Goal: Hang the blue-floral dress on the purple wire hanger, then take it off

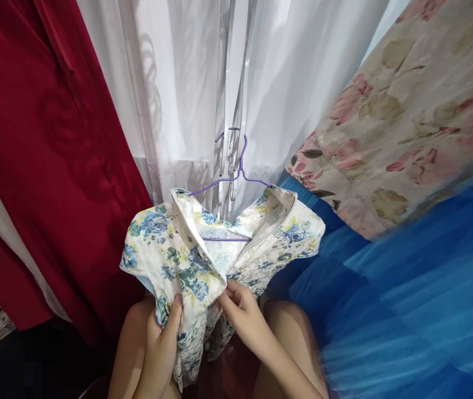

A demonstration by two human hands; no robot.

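A white garment (170, 266) with a blue, green and yellow floral print hangs on a purple hanger (241, 166). Its neckline is open in a V, and the hanger's lower bar shows across the gap. My left hand (164, 332) grips the cloth at the left side, thumb on top and fingers mostly behind it. At the bottom of the V, my right hand (240, 310) pinches the front edge of the garment. The lower part of the cloth hangs in folds between my knees.
White drapery (178, 83) with narrow white straps (232, 72) hangs behind the hanger. Dark red cloth (54, 138) hangs on the left. At right are a beige floral fabric (406, 127) and blue gathered fabric (406, 293). My bare knees (288, 327) are below.
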